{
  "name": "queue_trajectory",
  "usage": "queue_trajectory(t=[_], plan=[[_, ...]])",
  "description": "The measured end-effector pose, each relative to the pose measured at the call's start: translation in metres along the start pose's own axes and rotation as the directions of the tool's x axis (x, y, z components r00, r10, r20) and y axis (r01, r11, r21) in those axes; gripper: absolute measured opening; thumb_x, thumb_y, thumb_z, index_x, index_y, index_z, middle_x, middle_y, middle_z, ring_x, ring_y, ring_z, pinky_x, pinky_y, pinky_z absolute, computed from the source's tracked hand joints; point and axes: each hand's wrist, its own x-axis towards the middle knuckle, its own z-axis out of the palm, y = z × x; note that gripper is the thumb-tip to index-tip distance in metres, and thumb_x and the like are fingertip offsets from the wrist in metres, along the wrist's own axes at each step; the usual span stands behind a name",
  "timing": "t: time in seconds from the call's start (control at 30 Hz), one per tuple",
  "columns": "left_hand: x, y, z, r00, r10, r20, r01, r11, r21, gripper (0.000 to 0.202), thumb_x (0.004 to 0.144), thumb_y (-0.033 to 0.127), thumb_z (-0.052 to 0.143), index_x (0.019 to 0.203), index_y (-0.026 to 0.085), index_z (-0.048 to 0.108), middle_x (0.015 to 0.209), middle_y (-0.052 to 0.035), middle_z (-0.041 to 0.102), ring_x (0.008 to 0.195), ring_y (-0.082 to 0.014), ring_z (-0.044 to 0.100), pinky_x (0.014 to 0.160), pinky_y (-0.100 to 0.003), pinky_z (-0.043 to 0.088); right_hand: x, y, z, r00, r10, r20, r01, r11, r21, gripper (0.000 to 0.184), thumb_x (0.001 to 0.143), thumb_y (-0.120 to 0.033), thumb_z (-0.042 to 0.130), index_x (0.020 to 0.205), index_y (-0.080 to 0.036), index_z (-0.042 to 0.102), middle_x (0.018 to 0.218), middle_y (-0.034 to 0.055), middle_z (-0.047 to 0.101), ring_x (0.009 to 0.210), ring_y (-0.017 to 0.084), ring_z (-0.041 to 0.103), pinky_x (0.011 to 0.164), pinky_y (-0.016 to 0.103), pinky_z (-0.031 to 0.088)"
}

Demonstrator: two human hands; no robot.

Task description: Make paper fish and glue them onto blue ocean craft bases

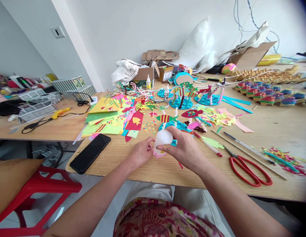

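My right hand (184, 146) is closed around a white translucent glue bottle (163, 138), tipped so that its round base faces up toward me. Under it, near the table's front edge, a small pink paper piece (158, 155) shows in part. My left hand (141, 151) pinches at the left side of this piece; the fingertips are partly hidden by the bottle. Just behind the bottle stands a blue scalloped base (184, 126) with a green, red and yellow striped paper fish (167, 118) mounted over it. The bottle's tip is hidden.
A black phone (90, 153) lies left. Red-handled scissors (250, 169), a pen (249, 147) and a wooden stick (268, 164) lie right. Coloured paper sheets (103, 113), finished blue bases (181, 103) and another glue bottle (166, 93) stand behind. A red stool (54, 184) is lower left.
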Motion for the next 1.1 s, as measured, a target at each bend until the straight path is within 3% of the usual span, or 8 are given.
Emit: queue_trajectory(t=[0.87, 1.1], plan=[[0.002, -0.014, 0.009, 1.000, 0.013, -0.020, -0.013, 1.000, 0.008, 0.011, 0.070, 0.016, 0.049, 0.076, 0.017, 0.057, 0.065, 0.0011, 0.057, 0.061, -0.0139, 0.053, 0.051, -0.022, 0.032, 0.007, -0.001, 0.007, 0.998, -0.063, 0.009, 0.063, 0.998, -0.016, 0.022, 0.066, -0.030, 0.066, 0.072, -0.019, 0.048, 0.065, -0.0025, 0.054, 0.059, 0.013, 0.049, 0.051, 0.021, 0.029], [0.002, -0.011, 0.007, 1.000, 0.026, 0.000, -0.026, 1.000, -0.010, 0.017, 0.069, 0.015, 0.049, 0.083, 0.018, 0.058, 0.070, 0.0017, 0.060, 0.063, -0.0132, 0.054, 0.053, -0.022, 0.034, 0.003, 0.001, 0.006, 0.998, -0.065, 0.018, 0.066, 0.997, -0.038, 0.023, 0.066, -0.032, 0.066, 0.075, -0.019, 0.050, 0.066, -0.0018, 0.056, 0.060, 0.015, 0.051, 0.051, 0.021, 0.030]])
